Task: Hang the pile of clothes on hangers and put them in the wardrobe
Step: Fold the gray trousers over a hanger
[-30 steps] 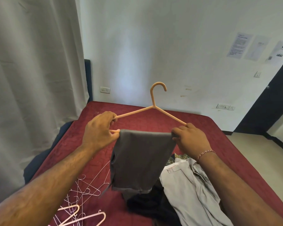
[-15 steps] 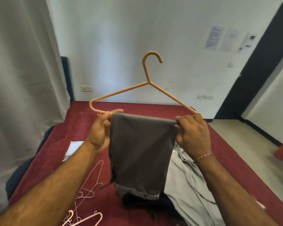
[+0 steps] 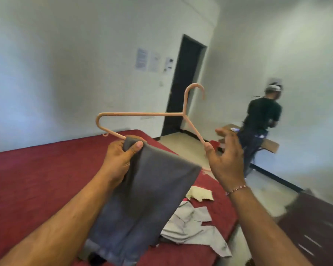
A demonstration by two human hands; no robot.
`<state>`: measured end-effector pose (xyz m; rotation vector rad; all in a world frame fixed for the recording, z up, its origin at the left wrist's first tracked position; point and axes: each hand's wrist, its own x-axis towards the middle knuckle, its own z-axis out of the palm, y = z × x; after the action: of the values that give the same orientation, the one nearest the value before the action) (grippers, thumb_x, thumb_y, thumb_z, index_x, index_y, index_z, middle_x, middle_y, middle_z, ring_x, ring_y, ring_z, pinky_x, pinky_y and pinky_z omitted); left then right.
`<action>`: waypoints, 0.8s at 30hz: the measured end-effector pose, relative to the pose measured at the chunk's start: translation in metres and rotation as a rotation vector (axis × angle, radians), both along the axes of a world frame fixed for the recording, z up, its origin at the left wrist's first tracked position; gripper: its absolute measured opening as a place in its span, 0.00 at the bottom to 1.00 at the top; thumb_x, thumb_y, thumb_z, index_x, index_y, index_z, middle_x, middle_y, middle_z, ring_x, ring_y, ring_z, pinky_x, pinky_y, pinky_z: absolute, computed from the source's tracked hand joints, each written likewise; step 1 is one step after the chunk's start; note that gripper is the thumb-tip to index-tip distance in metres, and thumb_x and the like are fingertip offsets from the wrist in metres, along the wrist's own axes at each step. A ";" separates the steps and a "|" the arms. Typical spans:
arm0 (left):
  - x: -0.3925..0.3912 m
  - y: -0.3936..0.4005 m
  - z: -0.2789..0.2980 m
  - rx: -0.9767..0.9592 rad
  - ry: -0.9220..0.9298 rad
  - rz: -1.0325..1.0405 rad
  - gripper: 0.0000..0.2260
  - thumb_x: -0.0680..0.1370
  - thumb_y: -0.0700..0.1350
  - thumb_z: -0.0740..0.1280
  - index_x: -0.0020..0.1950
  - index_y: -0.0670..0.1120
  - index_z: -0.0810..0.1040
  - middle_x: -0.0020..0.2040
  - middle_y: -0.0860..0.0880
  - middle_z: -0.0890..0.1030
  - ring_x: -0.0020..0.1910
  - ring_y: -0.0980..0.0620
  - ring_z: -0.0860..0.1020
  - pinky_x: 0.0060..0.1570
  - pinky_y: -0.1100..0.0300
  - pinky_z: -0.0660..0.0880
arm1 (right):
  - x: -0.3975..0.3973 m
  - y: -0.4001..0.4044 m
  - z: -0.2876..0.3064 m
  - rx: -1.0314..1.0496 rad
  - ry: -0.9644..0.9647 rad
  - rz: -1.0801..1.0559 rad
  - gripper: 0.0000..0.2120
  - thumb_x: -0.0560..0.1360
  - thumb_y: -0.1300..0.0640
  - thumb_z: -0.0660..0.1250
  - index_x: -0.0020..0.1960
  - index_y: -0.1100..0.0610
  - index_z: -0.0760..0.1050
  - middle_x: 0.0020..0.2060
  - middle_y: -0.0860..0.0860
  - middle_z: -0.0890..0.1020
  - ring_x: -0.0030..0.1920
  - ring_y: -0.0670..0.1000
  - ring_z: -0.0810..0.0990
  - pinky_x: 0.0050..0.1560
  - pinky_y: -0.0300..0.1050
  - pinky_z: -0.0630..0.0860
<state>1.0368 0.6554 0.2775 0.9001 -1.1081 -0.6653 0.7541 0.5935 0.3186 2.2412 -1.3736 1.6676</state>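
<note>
Grey trousers (image 3: 142, 204) hang folded over the lower bar of a peach plastic hanger (image 3: 142, 113), held up above the bed. My left hand (image 3: 119, 160) pinches the trousers and the bar together at the hanger's left end. My right hand (image 3: 227, 160) is at the hanger's right arm with its fingers spread; a fingertip touches the arm but does not grip it. Light grey and cream clothes (image 3: 192, 225) lie on the red bed (image 3: 37, 179) below the trousers.
A person in a dark shirt (image 3: 261, 120) stands at the right by a wooden table (image 3: 271, 146). A dark doorway (image 3: 183, 89) is in the far wall. A dark wooden piece of furniture (image 3: 315, 233) is at the lower right. Tiled floor lies between bed and wall.
My view has swung to the right, bringing the doorway and the other person into sight. The hanger has tilted, and my right hand has let go of the trousers and spread its fingers.
</note>
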 end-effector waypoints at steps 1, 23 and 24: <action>-0.019 -0.001 0.006 -0.012 -0.018 -0.042 0.05 0.81 0.39 0.69 0.49 0.44 0.86 0.46 0.44 0.86 0.48 0.53 0.82 0.51 0.62 0.79 | -0.019 0.009 0.005 0.089 -0.046 -0.030 0.16 0.79 0.51 0.71 0.66 0.49 0.74 0.60 0.47 0.78 0.57 0.49 0.79 0.60 0.57 0.79; -0.438 0.208 0.091 -0.068 0.331 -0.756 0.06 0.79 0.50 0.70 0.52 0.49 0.84 0.48 0.54 0.86 0.52 0.54 0.84 0.49 0.62 0.81 | -0.357 0.405 0.104 -0.198 0.031 -0.952 0.22 0.77 0.53 0.72 0.70 0.49 0.73 0.65 0.48 0.74 0.66 0.50 0.72 0.59 0.51 0.81; -0.454 0.222 0.094 -0.061 0.344 -0.790 0.05 0.80 0.48 0.70 0.52 0.49 0.84 0.46 0.54 0.86 0.51 0.55 0.84 0.49 0.62 0.82 | -0.368 0.425 0.105 -0.196 0.046 -0.972 0.22 0.77 0.53 0.72 0.70 0.49 0.72 0.66 0.48 0.74 0.66 0.50 0.73 0.57 0.49 0.81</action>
<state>0.5833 0.8769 0.3715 0.2435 -1.1475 -1.3667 0.3860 1.0181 0.4238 1.1394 -1.7521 1.2748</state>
